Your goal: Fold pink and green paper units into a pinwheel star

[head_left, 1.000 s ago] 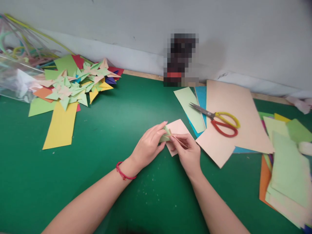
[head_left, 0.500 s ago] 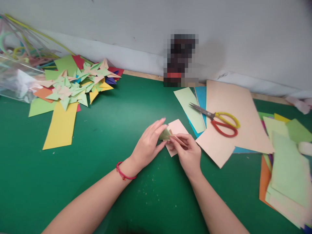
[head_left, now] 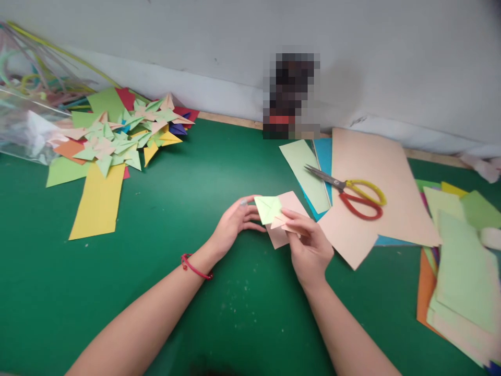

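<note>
A small folded paper piece (head_left: 268,209), light green with a pale pink part, is pinched in my right hand (head_left: 311,250). Creases cross its green face, which is turned up. My left hand (head_left: 235,222) is beside its left edge, fingers stretched out and apart; the fingertips reach the paper's edge, and whether they touch it I cannot tell. Beneath the folded piece, a pale pink paper square (head_left: 291,202) lies on the green table (head_left: 176,292), partly covered by my right hand.
Scissors (head_left: 340,185) with yellow and red handles rest on pale pink sheets (head_left: 371,156), right of my hands. Stacked coloured papers (head_left: 465,277) are at far right. Folded paper stars (head_left: 113,141), a yellow strip (head_left: 97,203) and a clear plastic bag (head_left: 23,130) are at left. A blurred-out object (head_left: 291,96) stands against the wall.
The folded piece has turned so its green face shows. My left hand has loosened and shifted slightly left; my right hand has moved a little to the right, still gripping the piece.
</note>
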Available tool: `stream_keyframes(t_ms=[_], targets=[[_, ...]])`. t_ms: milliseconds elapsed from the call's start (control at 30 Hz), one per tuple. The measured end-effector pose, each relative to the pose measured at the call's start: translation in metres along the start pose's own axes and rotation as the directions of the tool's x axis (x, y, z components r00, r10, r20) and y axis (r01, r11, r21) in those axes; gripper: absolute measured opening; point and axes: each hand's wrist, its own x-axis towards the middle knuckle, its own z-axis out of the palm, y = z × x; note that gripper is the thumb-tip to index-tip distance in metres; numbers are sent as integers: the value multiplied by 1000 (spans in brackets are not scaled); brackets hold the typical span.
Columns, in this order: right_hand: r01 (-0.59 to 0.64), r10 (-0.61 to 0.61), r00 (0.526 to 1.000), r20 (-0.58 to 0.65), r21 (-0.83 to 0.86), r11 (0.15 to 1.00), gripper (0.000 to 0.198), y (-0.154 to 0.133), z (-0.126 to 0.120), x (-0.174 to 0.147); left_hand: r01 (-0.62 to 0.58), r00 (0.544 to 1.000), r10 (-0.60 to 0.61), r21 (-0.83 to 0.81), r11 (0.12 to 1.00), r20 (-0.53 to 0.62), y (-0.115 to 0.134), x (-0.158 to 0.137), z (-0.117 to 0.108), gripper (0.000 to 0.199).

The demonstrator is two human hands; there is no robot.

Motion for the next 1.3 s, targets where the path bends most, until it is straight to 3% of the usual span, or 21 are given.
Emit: stream_keyframes(t_ms=[133, 333, 533, 900, 1067, 1300], targets=[[75, -67, 987, 145, -54, 996, 15, 1, 0, 1, 106, 993, -107, -22, 994, -42, 2, 0, 4, 37], [204, -174, 943, 282, -80, 976, 30, -4, -1, 3, -3, 977, 26, 108, 994, -213, 3, -1, 6, 27], [185, -157, 951, 267, -85, 979, 39, -6, -4, 4, -45, 963, 108, 249, 968, -247, 4, -2, 6, 23], [219, -141, 923, 358, -186, 958, 26, 4, -1, 4, -39, 959, 111, 266, 963, -261, 3, -1, 7, 22], [206, -139, 941, 310, -193, 959, 12, 3, 0, 3, -35, 961, 122, 331, 943, -248, 2, -2, 5, 21], [143, -96, 962, 257, -171, 975, 14, 1, 2, 3, -33, 971, 108, 331, 943, -211, 1, -4, 6, 20]])
